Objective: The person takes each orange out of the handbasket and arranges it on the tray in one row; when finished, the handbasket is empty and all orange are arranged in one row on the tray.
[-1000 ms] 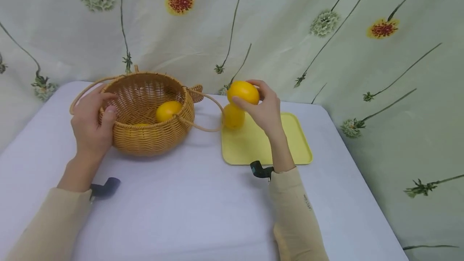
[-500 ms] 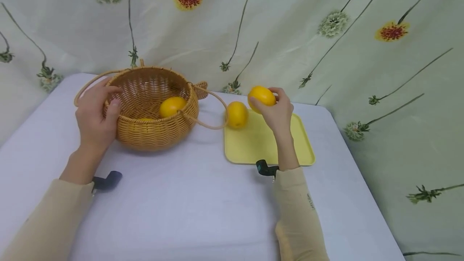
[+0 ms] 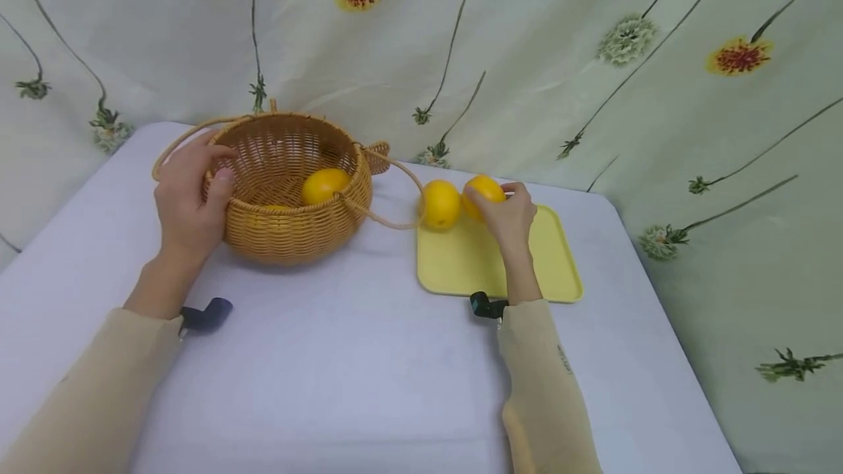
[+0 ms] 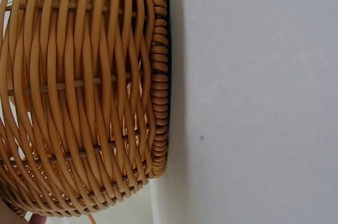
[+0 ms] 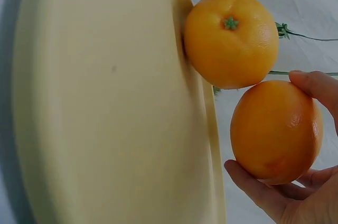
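My right hand grips an orange between thumb and fingers, over the far part of the yellow tray. Just left of it, a second orange with a green stem mark sits at the tray's far left corner. On the left side my left hand grips the rim of a round wicker basket, thumb inside. An orange lies in the basket, and part of another orange shows behind the near rim. The left wrist view is filled by the basket's woven side.
Loop handles of the basket hang out on both sides; the right handle reaches the tray's left edge. A white cloth covers the table. Behind it hangs a flower-print curtain.
My right hand has carried its orange rightward and down, from over the other orange to beside it above the tray. My left hand keeps its grip on the basket rim.
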Demonstrator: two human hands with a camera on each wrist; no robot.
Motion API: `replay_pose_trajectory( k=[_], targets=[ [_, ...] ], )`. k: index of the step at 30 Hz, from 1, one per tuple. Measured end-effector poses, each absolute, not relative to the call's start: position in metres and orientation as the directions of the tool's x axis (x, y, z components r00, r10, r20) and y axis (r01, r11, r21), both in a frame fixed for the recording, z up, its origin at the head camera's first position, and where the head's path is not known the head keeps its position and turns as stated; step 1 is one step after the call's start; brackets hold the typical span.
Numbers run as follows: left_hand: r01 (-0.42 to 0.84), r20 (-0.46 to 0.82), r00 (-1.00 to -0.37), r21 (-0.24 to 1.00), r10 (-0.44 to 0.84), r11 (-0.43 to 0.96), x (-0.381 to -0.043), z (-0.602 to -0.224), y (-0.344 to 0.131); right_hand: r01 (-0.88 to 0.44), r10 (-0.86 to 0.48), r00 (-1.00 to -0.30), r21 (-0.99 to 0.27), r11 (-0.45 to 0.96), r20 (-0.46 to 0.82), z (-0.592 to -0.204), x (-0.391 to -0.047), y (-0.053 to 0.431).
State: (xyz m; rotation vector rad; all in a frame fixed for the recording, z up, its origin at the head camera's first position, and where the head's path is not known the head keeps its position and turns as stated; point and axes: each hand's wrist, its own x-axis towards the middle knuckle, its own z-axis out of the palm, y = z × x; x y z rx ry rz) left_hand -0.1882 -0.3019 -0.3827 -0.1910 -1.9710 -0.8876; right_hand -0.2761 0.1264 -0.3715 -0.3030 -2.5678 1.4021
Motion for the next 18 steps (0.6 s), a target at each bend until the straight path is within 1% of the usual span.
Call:
replay_pose_trajectory(
  k=[3,9,18],
  targets=[
    [0.469,0.808,-0.553,0.505,-0.205,0.725,-0.19,-0.383,-0.299,0.101,0.292,-0.954,-0.838,0.536,0.072,-0.377,-0.277,0.127],
    [0.468,0.809,-0.548,0.507,-0.212,0.724,-0.19,-0.382,-0.296,0.096,0.287,-0.954,-0.824,0.559,0.084,-0.386,-0.278,0.125],
    [0.457,0.807,-0.55,0.507,-0.216,0.731,-0.187,-0.381,-0.298,0.065,0.222,-0.971,-0.807,0.586,0.083,-0.385,-0.281,0.126]
  ],
)
